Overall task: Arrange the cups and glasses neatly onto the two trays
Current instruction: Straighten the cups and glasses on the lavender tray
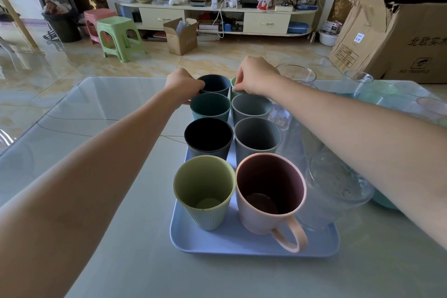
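Cups fill the blue tray (254,247) in front of me, in two columns running away from the camera. From the head view, nearest me stand a ribbed light green cup (204,192) on the left and a pink mug (268,193) on the right, its handle turned toward me. Behind them are a black cup (208,136) and a grey cup (257,136), then a teal cup (210,106) and a second grey cup (251,107). At the far end sit a dark blue cup (214,85) and a green cup (234,87), mostly hidden.

My left hand (182,84) reaches to the far left, fingers curled at the near rim of the dark blue cup, gripping it. My right hand (256,75) has its fingers curled down onto the rim of the green cup, pinching it.

To the right of the cup columns, clear glasses (338,181) stand under my right forearm, and a tall glass (296,74) rises beyond the hand. Farther right on the surface (108,152) I see a second, teal tray (387,201) with more clear glassware (359,80) near it. Two plastic stools (119,36) stand on the floor beyond.
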`<state>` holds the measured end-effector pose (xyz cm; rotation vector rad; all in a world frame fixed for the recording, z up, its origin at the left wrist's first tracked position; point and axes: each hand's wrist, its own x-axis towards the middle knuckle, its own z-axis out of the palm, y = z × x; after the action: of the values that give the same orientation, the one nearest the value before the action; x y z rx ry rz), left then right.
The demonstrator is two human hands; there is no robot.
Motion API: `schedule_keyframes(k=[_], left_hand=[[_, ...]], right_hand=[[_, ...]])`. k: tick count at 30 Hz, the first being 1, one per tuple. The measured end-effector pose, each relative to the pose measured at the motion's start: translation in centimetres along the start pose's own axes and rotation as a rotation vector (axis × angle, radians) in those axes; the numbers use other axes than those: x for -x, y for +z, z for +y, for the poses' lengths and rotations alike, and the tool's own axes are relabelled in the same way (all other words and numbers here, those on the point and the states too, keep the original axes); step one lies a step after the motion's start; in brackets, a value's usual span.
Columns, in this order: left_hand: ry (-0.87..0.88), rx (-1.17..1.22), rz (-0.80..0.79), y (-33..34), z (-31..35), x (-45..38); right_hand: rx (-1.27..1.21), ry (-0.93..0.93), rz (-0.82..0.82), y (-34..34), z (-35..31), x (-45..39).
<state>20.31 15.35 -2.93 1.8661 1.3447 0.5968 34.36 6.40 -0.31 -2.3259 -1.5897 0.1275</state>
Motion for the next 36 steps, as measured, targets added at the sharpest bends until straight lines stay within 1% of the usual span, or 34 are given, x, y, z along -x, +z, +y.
schedule_keyframes(k=[3, 9, 13, 14, 15, 18, 23, 25, 29, 33, 36], left_hand=[[0.000, 0.010, 0.001, -0.1, 0.0, 0.2], [-0.022, 0.073, 0.004, -0.4, -0.1, 1.3], [-0.060, 0.089, 0.006, -1.6, -0.5, 2.6], [-0.070, 0.093, 0.007, -2.0, -0.7, 2.9], [-0.082, 0.095, 0.010, -2.3, -0.9, 3.2], [-0.127, 0.094, 0.006, -3.1, -2.1, 4.3], [-0.218, 0.010, -0.076, -2.6, -4.7, 6.5], [-0.238, -0.017, -0.126, -2.1, -5.3, 7.2], [-0.229, -0.038, -0.226, -1.1, -5.6, 7.7], [-0.209, -0.090, -0.306, -0.2, -5.8, 7.7], [-0.198, -0.118, -0.325, -0.1, -6.2, 7.5]], right_hand=[[-0.013, -0.012, 0.031, -0.2, 0.1, 0.0], [-0.065, -0.022, 0.211, -2.5, 1.6, 1.3], [-0.009, 0.045, 0.419, -5.0, 3.9, 2.7], [-0.003, 0.076, 0.442, -5.6, 4.7, 3.0], [0.006, 0.101, 0.427, -6.2, 5.5, 3.4], [0.069, 0.122, 0.280, -6.9, 7.2, 4.9], [0.098, 0.159, 0.179, -6.6, 8.2, 6.4], [0.051, 0.154, 0.148, -6.5, 8.6, 6.4], [-0.104, 0.135, 0.136, -6.1, 8.8, 5.8], [-0.171, 0.173, 0.102, -5.6, 9.0, 5.4], [-0.245, 0.228, 0.102, -5.4, 9.2, 4.9]])
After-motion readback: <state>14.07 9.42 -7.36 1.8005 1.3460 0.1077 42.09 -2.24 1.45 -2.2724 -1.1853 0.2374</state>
